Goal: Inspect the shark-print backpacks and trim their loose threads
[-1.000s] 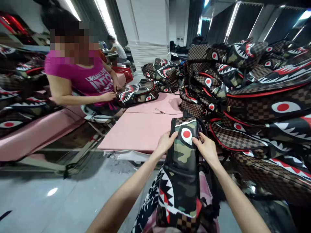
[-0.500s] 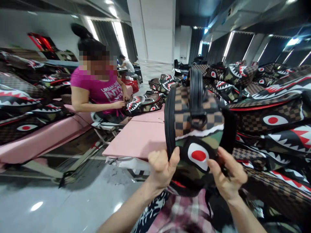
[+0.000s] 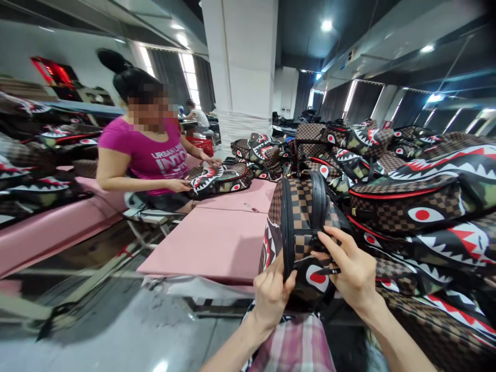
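Head view: rounded brown-checkered, camo-print backpack [image 3: 300,244] now turned, zippered side showing, at near edge of flat pink-covered table [image 3: 209,248]. Left hand [image 3: 273,289] grips its side; right hand [image 3: 354,274] has shifted beside curved black handle [image 3: 319,201], grip unclear; work likely centres there.

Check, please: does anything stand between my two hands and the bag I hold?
Nothing visible does. Your left hand holds the bag by the zipper; your right hand has fingertips at the base of the handle. A slim dark thing by it crosses the eye patch, blocking neither hand.
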The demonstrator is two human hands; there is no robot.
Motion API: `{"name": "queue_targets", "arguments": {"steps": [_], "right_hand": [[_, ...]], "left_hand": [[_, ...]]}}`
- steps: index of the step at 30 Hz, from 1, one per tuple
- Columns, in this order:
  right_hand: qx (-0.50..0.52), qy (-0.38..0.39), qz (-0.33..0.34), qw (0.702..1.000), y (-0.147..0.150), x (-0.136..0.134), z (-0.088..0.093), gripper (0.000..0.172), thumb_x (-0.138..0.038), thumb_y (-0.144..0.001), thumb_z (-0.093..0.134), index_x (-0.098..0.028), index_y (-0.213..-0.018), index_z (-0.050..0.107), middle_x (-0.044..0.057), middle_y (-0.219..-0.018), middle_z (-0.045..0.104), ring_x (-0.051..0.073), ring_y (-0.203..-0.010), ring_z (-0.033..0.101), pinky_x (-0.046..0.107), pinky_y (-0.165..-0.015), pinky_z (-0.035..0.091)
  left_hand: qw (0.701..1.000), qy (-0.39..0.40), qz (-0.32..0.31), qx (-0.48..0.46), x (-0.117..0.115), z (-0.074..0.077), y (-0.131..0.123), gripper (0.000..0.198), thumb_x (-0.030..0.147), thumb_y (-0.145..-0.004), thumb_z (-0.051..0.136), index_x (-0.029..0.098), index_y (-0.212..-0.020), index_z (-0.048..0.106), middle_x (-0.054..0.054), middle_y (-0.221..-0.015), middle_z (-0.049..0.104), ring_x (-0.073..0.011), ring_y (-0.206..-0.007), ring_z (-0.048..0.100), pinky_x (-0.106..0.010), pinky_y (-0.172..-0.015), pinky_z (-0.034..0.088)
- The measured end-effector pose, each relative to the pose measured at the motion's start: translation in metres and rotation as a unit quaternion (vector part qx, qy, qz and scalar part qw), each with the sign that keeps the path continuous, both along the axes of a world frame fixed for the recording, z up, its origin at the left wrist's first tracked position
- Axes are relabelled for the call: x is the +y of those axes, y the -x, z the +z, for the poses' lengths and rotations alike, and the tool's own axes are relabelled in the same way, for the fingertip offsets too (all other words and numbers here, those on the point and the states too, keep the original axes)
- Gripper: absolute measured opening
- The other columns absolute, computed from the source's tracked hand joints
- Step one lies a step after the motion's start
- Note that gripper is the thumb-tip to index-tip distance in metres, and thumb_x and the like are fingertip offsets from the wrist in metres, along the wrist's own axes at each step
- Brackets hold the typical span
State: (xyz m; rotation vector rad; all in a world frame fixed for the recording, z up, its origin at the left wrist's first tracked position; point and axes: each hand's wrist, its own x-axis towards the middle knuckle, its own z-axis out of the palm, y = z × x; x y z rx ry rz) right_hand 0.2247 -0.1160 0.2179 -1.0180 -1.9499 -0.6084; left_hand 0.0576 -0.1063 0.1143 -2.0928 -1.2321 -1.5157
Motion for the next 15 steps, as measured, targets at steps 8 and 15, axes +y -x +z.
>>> {"name": "queue_targets", "arguments": {"steps": [8, 15], "right_hand": [[0.015, -0.035, 0.028, 0.999, -0.003, 0.005, -0.013, 0.032, -0.018, -0.078, 0.062, -0.023, -0.110, 0.064, 0.010, -0.106, 0.067, 0.017, -0.078, 0.067, 0.024, -0.065, 0.054], [0.227, 0.056, 0.069, 0.970, -0.032, 0.010, 0.026, 0.018, -0.026, -0.083, 0.053, -0.024, -0.093, 0.069, 0.004, -0.094, 0.070, 0.020, -0.087, 0.065, 0.032, -0.078, 0.052]], "left_hand": [[1.000, -0.013, -0.016, -0.014, -0.001, -0.003, -0.003, 0.020, 0.019, -0.085, 0.048, 0.010, -0.098, 0.061, -0.018, -0.088, 0.069, -0.0216, -0.075, 0.067, -0.029, -0.062, 0.052], [0.982, 0.067, -0.173, 0.020, 0.037, 0.014, 0.064, 0.027, 0.026, -0.085, 0.043, 0.016, -0.071, 0.065, -0.008, -0.058, 0.065, -0.0162, -0.054, 0.061, -0.025, -0.055, 0.049]]}}
